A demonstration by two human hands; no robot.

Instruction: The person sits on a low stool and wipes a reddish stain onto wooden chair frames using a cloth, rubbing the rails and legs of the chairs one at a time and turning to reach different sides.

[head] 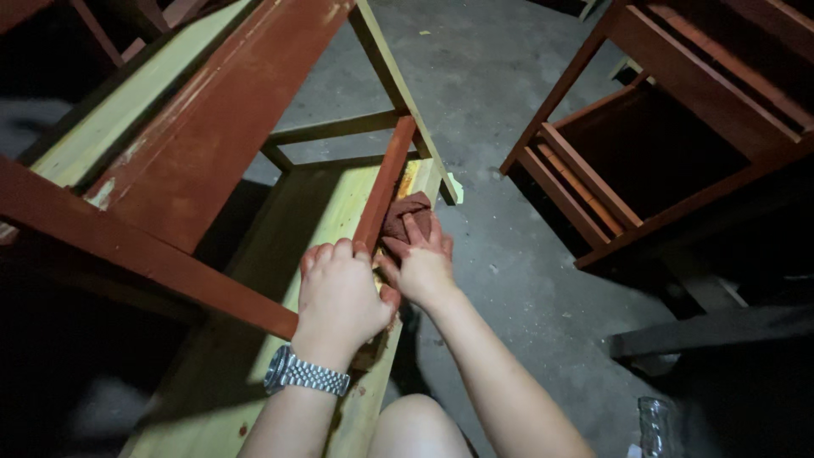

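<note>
Left hand (339, 293) clenched over the near end of a red-stained rail (386, 182), steadying it. Right hand (421, 263) just beside it; its fingers (415, 229) press a reddish-brown rag (405, 212) against the rail's right face, above pale unstained wood (305, 220). To do well, I judge: long even strokes along the grain, firm steady pressure, rag kept off the bare wood. A finished red frame (644, 161) stands well apart on the concrete floor (492, 76).
</note>
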